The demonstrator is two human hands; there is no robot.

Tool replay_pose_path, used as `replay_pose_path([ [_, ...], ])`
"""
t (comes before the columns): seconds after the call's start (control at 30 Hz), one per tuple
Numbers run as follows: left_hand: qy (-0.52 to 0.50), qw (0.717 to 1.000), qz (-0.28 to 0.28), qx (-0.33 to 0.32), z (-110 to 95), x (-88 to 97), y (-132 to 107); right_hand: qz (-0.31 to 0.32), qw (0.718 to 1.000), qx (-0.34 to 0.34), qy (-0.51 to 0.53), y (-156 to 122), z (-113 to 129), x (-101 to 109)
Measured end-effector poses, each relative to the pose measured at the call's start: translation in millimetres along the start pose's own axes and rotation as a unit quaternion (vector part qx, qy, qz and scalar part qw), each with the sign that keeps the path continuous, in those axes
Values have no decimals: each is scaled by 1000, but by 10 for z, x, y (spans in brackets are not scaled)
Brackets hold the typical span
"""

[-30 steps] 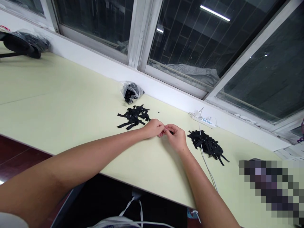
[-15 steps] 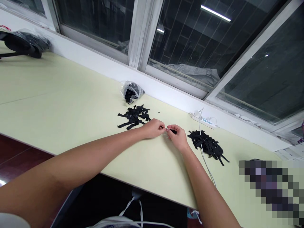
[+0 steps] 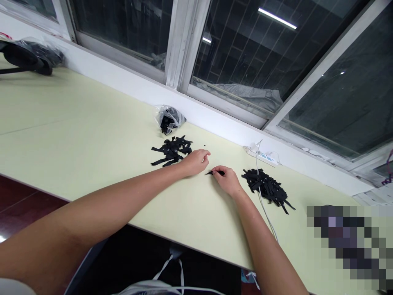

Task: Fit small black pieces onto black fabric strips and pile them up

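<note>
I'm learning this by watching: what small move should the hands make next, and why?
Perhaps bring the left hand to the free tip of the black strip: the right hand pinches that strip, its tip sticks out leftward, and I can make out nothing held in the left hand.

Held strip (image 3: pixel 210 173), left pile (image 3: pixel 172 150), right pile (image 3: pixel 270 188): matt, cloth-like. Bag (image 3: pixel 179 118): thin clear plastic, crinkled, glossy. Tabletop (image 3: pixel 107 135): smooth, low sheen. Power strip (image 3: pixel 270 159): smooth hard plastic. Window panes (image 3: pixel 239 49): glossy glass. Floor (image 3: pixel 21 200): glossy, catching light.
</note>
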State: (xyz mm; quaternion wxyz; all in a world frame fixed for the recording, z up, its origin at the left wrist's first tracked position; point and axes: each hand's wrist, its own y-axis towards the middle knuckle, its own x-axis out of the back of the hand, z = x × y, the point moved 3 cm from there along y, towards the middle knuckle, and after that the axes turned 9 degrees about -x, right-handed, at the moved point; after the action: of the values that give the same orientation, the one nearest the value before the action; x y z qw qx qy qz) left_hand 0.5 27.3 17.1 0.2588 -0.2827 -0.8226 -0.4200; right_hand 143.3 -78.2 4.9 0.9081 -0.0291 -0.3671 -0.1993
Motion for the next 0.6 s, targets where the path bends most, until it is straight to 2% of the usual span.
replay_pose_path([
  [0.13, -28, 999, 23, 0, 13, -26, 4, 5, 999, -11, 50, 17, -26, 19],
  [0.27, -56, 997, 50, 12, -4, -26, 3, -23, 993, -29, 114, 37, -43, 63],
  [0.33, -52, 998, 38, -17, -23, -20, 13, -43, 988, -36, 141, 46, -49, 84],
  [0.43, -42, 997, -15, -61, -39, -3, 29, -68, 981, -52, 176, 60, -70, 107],
  [0.5, -49, 996, -36, -60, -42, 4, 36, -79, 977, -61, 188, 66, -86, 115],
  [0.6, -81, 995, -32, -44, -74, 18, 38, -83, 977, -60, 189, 70, -99, 118],
])
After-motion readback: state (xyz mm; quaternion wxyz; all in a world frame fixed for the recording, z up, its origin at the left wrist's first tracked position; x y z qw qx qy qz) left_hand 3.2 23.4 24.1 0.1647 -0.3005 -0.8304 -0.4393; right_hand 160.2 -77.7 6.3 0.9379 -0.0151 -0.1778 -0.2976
